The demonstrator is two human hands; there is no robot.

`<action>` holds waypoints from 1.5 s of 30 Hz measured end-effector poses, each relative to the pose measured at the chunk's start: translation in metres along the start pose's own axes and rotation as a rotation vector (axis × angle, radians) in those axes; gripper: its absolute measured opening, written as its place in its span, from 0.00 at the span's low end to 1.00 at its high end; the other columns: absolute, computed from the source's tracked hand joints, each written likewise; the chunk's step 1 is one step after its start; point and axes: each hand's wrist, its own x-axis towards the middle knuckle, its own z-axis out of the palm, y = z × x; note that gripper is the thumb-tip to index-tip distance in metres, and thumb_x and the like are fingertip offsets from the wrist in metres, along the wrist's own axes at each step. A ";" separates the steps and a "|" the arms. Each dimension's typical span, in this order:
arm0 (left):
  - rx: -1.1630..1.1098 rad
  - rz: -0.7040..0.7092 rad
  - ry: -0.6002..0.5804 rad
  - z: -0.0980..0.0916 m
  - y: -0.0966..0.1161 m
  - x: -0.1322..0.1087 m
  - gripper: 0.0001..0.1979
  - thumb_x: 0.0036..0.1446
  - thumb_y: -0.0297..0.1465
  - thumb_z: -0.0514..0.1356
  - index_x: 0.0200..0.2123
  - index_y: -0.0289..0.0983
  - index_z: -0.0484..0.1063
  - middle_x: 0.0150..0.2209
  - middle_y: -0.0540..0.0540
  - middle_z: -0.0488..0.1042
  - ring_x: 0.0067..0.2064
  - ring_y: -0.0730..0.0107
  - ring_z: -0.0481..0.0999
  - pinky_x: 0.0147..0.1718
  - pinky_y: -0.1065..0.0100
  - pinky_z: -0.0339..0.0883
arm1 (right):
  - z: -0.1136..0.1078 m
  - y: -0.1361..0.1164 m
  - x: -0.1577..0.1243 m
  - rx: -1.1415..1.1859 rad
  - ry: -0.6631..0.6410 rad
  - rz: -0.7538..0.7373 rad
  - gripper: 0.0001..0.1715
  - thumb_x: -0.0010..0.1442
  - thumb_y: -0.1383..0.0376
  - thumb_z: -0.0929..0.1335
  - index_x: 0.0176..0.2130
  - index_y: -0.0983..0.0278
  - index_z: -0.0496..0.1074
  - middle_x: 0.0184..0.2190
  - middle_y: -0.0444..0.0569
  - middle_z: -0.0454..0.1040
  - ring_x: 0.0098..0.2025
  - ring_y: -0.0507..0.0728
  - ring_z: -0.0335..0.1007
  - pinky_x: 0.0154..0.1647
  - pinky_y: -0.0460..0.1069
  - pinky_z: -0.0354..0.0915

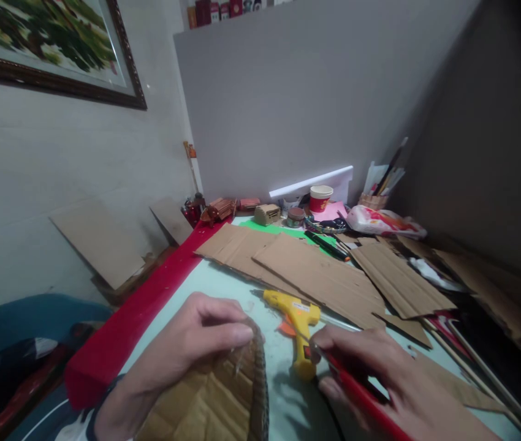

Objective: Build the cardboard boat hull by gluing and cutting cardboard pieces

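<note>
Gripping, left: the curved cardboard piece point(209, 398) is pinched at its upper edge by the left hand point(200, 337), thumb laid over the creased inner face.
Cardboard's place: it is held at the near side of the pale table point(187, 300), left of the yellow glue gun point(290, 306); whether the table is touched cannot be told.
Cardboard's direction: its rounded top is pointed away from the person, and its fluted edge point(261, 392) is turned to the right; since the lower part is cut off by the frame, its full long axis cannot be told.
Gripping, right: the red-handled tool point(357, 389) is clasped between thumb and fingers by the right hand point(371, 361).
Tool's axis: it is slanted from lower right to upper left, its thin tip directed at the glue gun's handle in this view; contact cannot be told.
Glue gun's axis: the nozzle is pointed left, the handle is turned toward the person, and a clear glue stick point(338, 323) is seen behind.
Beyond: flat cardboard sheets point(315, 269) are laid slantwise, overlapping.
</note>
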 end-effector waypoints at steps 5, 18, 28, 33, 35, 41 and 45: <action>0.085 0.069 0.098 0.002 -0.006 -0.001 0.10 0.56 0.36 0.62 0.34 0.41 0.84 0.32 0.49 0.79 0.36 0.67 0.74 0.36 0.70 0.62 | -0.006 0.005 0.007 0.041 -0.066 0.140 0.15 0.64 0.50 0.65 0.39 0.56 0.75 0.27 0.44 0.81 0.30 0.58 0.78 0.24 0.45 0.69; 0.313 0.189 0.573 -0.015 -0.044 0.019 0.08 0.57 0.32 0.60 0.33 0.39 0.80 0.36 0.48 0.82 0.40 0.61 0.76 0.43 0.64 0.64 | -0.023 0.050 0.020 -0.280 0.314 0.340 0.24 0.61 0.48 0.59 0.46 0.61 0.68 0.32 0.55 0.80 0.32 0.65 0.77 0.31 0.54 0.67; 0.269 0.269 0.633 -0.007 -0.044 0.027 0.09 0.59 0.34 0.59 0.35 0.39 0.78 0.38 0.48 0.81 0.42 0.63 0.76 0.44 0.66 0.66 | -0.043 0.122 0.007 -0.774 0.302 0.448 0.10 0.61 0.62 0.61 0.30 0.57 0.52 0.22 0.53 0.67 0.22 0.64 0.65 0.23 0.51 0.43; 0.266 0.235 0.553 -0.002 -0.039 0.028 0.07 0.56 0.32 0.62 0.36 0.38 0.79 0.37 0.47 0.81 0.40 0.62 0.76 0.40 0.65 0.66 | -0.047 0.108 0.004 -0.784 0.324 0.378 0.14 0.63 0.64 0.63 0.28 0.57 0.53 0.20 0.47 0.61 0.23 0.60 0.63 0.26 0.51 0.45; 0.264 0.222 0.539 0.000 -0.038 0.028 0.07 0.55 0.31 0.62 0.36 0.38 0.79 0.37 0.47 0.81 0.38 0.62 0.76 0.39 0.65 0.67 | -0.050 0.099 0.004 -0.780 0.359 0.384 0.15 0.62 0.65 0.64 0.27 0.56 0.54 0.20 0.47 0.62 0.23 0.60 0.63 0.25 0.50 0.45; 0.218 0.234 0.539 0.007 -0.034 0.026 0.08 0.55 0.31 0.63 0.39 0.38 0.77 0.31 0.50 0.76 0.35 0.65 0.74 0.38 0.66 0.67 | -0.042 0.040 0.020 -0.578 0.402 0.306 0.11 0.67 0.61 0.63 0.44 0.64 0.71 0.41 0.61 0.79 0.40 0.65 0.77 0.33 0.53 0.67; 0.129 0.303 0.491 0.018 -0.030 0.023 0.09 0.58 0.33 0.63 0.42 0.39 0.73 0.31 0.51 0.75 0.35 0.68 0.76 0.37 0.69 0.68 | -0.012 -0.022 0.043 0.051 0.175 0.141 0.16 0.66 0.56 0.65 0.46 0.63 0.74 0.39 0.53 0.82 0.41 0.61 0.79 0.36 0.50 0.71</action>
